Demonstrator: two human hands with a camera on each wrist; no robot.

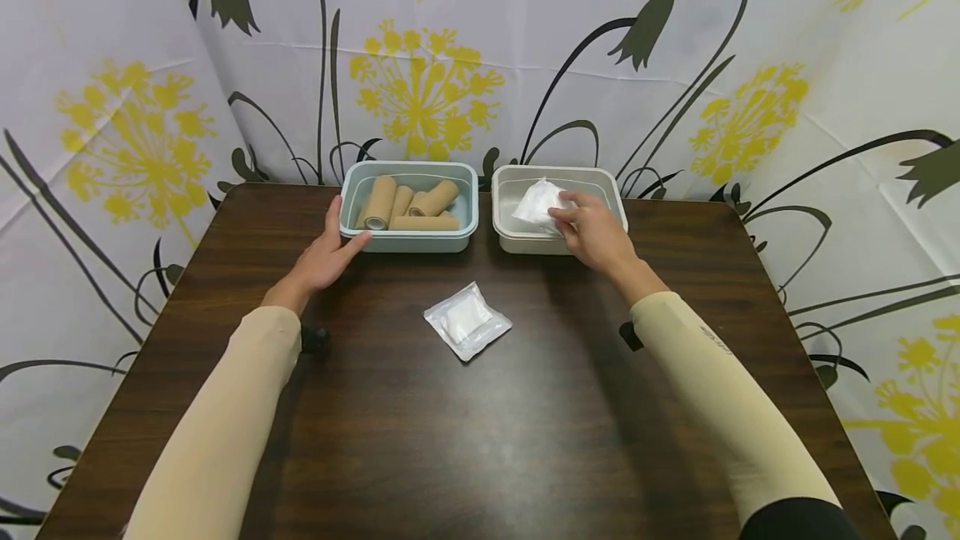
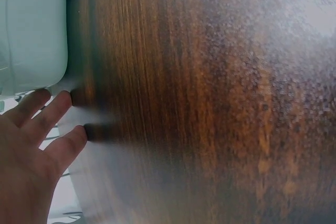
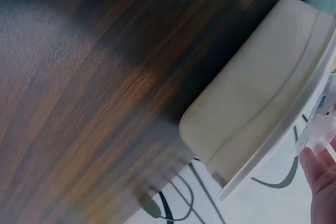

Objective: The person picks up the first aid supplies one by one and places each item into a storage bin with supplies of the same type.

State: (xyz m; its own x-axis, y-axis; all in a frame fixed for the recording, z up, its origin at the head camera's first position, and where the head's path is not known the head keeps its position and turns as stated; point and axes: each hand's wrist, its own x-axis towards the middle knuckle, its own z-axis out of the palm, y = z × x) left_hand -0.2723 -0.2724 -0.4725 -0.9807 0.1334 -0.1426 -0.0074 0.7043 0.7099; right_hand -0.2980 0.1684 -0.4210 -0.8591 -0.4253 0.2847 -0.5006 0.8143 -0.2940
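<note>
My right hand [image 1: 596, 232] pinches a white packet in clear wrapping [image 1: 538, 203] between thumb and fingers, over the cream bin [image 1: 611, 190]. In the right wrist view the packet [image 3: 317, 129] shows beyond the bin's rim, at the fingertips. My left hand [image 1: 318, 261] is at the left end of the light blue bin [image 1: 471, 205], thumb by the front rim and fingers along the outer side. Its spread fingers [image 2: 55, 114] show beside the bin's corner in the left wrist view. Several tan rolls [image 1: 381, 200] lie inside the blue bin.
A flat, clear sealed packet with a white pad inside [image 1: 467, 322] lies on the dark wood table [image 1: 480, 440], in front of the bins. The two bins stand side by side at the table's back edge. A flower-patterned white curtain [image 1: 480, 48] hangs behind them.
</note>
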